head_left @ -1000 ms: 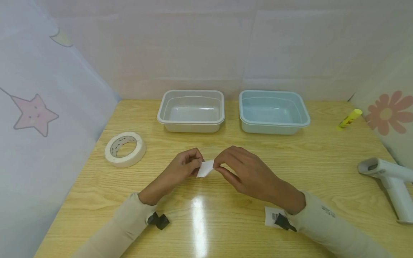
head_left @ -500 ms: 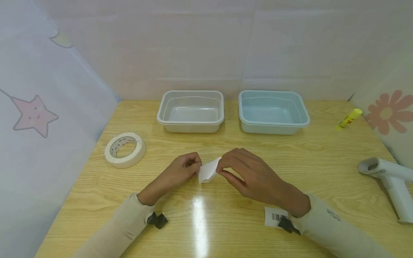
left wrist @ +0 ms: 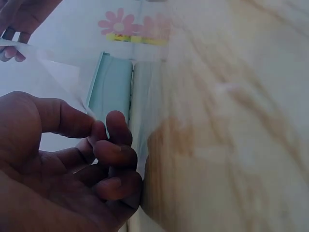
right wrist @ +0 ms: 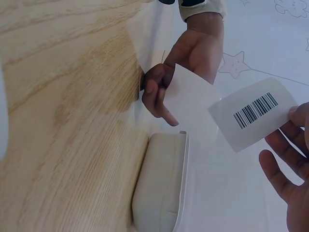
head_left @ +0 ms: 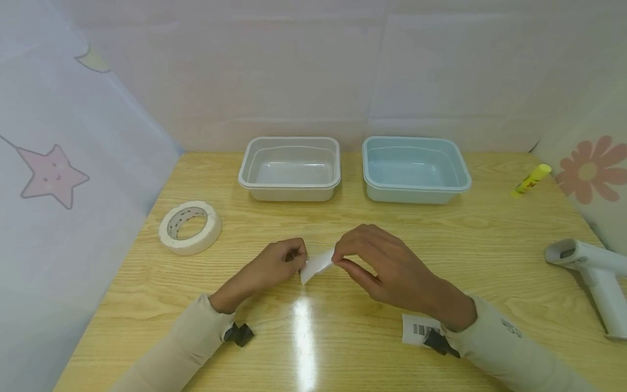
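At the table's middle both hands share a small white paper point(head_left: 317, 263). My left hand point(head_left: 299, 258) pinches its left end with curled fingers. My right hand point(head_left: 338, 257) pinches the right end. The right wrist view shows two pieces that overlap: a plain white slip point(right wrist: 189, 96) in the left hand point(right wrist: 157, 94) and a barcode label point(right wrist: 253, 113) held at its edge by the right hand point(right wrist: 292, 128). In the left wrist view the left hand point(left wrist: 99, 135) grips the slip point(left wrist: 46, 77). A second barcode label point(head_left: 415, 329) lies on the table by my right wrist.
A grey tub point(head_left: 289, 185) and a light blue tub point(head_left: 414, 188) stand side by side at the back. A masking tape roll point(head_left: 190, 226) lies at the left, a yellow glue stick point(head_left: 531, 180) at the far right, and a white handheld scanner point(head_left: 595, 277) near the right edge.
Both hands have drifted a little toward me and slightly apart. The paper between them now lies lower and more stretched out.
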A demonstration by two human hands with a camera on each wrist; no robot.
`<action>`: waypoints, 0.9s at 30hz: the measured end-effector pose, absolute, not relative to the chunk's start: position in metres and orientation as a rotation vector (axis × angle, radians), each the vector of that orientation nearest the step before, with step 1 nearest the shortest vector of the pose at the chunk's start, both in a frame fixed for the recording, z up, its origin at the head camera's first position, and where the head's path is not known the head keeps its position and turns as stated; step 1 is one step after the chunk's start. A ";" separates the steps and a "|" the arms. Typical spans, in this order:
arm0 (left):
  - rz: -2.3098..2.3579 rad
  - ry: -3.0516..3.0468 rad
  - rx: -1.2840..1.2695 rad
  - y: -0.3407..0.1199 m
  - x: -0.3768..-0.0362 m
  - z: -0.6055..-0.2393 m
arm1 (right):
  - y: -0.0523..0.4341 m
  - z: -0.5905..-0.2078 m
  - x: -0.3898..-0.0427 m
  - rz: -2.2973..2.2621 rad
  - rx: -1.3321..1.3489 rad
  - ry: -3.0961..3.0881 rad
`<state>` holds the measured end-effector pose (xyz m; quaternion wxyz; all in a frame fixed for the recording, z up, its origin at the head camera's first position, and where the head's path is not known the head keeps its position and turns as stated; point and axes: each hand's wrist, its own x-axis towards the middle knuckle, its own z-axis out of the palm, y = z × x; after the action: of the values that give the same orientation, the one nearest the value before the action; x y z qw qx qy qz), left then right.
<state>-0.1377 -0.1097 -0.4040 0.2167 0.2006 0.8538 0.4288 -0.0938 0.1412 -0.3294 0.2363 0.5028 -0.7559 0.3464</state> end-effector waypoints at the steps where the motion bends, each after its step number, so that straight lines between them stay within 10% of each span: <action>1: 1.164 2.382 0.564 -0.109 -0.138 -0.404 | 0.142 -0.328 -0.093 0.955 1.373 -2.078; 27: 0.656 2.721 0.794 -0.099 -0.125 -0.393 | 0.148 -0.329 -0.103 0.982 1.227 -2.270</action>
<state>-0.1250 -0.0994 -0.3926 0.1158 0.2709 0.9290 0.2241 -0.1028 0.1475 -0.3290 0.1890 0.4363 -0.8074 0.3493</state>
